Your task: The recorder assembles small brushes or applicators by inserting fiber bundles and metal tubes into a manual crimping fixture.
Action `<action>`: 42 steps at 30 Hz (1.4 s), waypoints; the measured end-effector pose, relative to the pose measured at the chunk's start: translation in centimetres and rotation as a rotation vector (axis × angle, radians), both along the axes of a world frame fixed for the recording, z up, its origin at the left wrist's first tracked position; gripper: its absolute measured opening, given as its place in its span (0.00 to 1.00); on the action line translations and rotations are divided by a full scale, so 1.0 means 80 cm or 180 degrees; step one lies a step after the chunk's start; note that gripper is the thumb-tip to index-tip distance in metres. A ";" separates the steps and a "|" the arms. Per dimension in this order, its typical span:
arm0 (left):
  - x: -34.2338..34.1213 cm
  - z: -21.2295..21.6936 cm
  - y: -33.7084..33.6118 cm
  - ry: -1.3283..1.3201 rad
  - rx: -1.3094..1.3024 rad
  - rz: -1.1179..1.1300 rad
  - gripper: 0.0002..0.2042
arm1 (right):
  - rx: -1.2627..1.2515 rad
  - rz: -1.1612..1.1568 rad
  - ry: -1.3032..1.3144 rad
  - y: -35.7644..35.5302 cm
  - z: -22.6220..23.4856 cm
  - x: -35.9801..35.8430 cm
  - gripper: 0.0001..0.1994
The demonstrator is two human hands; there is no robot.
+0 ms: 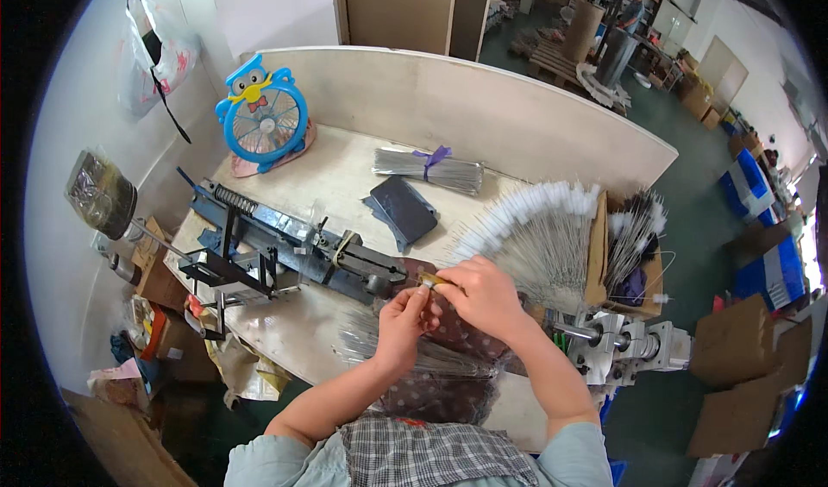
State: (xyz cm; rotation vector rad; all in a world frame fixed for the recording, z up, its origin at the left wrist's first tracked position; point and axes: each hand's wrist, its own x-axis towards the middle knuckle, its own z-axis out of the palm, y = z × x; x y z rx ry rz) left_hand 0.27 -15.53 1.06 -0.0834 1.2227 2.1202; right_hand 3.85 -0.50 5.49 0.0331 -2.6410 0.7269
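My left hand [404,325] and my right hand [485,295] meet over the near part of the table, fingertips almost touching. Pinched in the right fingers is a small yellowish-brown piece [429,280], too small to name. The left thumb and fingers are closed at its near end; what they grip is hidden. Just beyond the hands ends a long dark metal bench fixture [332,250] with a spring and clamps. Under my forearms, thin metal wires [448,359] lie on a dark dotted cloth [431,398].
White-tipped wire brushes [526,228] fan out at the right, beside a cardboard box [597,258] of more. A purple-tied wire bundle [431,169] and a dark phone-like slab [404,211] lie farther back. A blue fan [266,116] stands far left; a metal machine [630,347] stands right.
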 end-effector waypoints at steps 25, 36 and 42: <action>0.003 -0.004 0.011 -0.0305 0.0832 0.0367 0.04 | 0.0845 -0.0470 0.0679 -0.040 0.002 0.016 0.10; 0.006 -0.013 0.010 -0.0208 0.0778 0.0394 0.02 | 0.0669 -0.0299 0.0629 -0.039 0.001 0.020 0.12; 0.006 -0.002 0.009 -0.0396 0.0746 0.0417 0.05 | 0.0573 -0.0173 0.0517 -0.039 0.004 0.011 0.14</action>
